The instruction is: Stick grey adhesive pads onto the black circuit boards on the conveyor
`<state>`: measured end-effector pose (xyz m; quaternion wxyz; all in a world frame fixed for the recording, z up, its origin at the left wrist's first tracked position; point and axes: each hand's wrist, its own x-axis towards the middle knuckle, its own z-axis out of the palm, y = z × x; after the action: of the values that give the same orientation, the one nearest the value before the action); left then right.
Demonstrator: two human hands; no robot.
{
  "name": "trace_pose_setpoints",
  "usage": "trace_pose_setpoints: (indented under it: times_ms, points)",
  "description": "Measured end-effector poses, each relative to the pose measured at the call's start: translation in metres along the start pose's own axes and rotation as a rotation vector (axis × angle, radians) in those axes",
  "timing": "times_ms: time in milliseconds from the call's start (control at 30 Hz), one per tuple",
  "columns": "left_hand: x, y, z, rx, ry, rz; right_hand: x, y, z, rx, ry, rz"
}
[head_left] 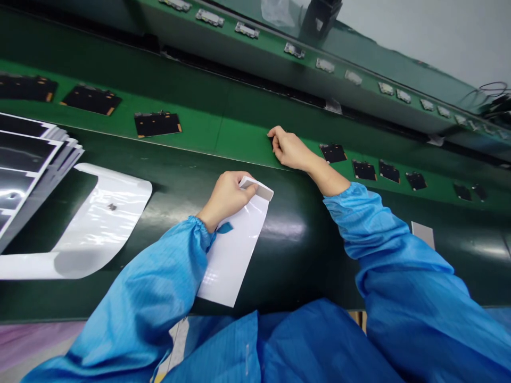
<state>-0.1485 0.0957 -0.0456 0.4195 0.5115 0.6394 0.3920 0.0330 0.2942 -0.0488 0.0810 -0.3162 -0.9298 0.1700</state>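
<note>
My left hand is curled shut on the upper end of a white glossy strip that lies on the dark green bench and carries a small blue tab near my cuff. My right hand reaches onto the lighter green conveyor belt, fingers bent down over a small black part that is mostly hidden under them. Just right of that hand lies another black flat part. Both arms wear blue sleeves.
Black flat parts lie spaced along the belt to left and right. A stack of black glossy sheets and a large curved white liner lie at the left. A farther belt carries small grey parts. A grey patch lies right.
</note>
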Motion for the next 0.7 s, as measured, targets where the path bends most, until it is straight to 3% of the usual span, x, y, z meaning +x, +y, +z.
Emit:
trace_pose_setpoints:
  times_ms: [100,200,300,400,500,700]
  points:
    - [0.000,-0.001,0.000,0.010,0.001,0.007,-0.006,-0.004,0.000,-0.135,0.010,0.096]
    - [-0.001,-0.002,0.001,0.009,0.002,0.004,-0.009,0.012,-0.006,-0.187,0.082,0.190]
    - [-0.001,0.000,0.002,0.002,0.000,-0.004,-0.003,0.035,-0.019,-0.147,0.138,0.228]
    - [-0.002,0.001,0.003,0.005,-0.017,-0.009,0.017,0.030,-0.027,-0.034,0.142,0.191]
    - [-0.003,0.000,0.004,0.010,-0.034,0.017,0.053,-0.014,-0.021,0.139,0.087,0.085]
    - [-0.006,-0.001,0.003,0.056,-0.051,0.068,0.139,-0.133,0.020,0.380,-0.104,-0.120]
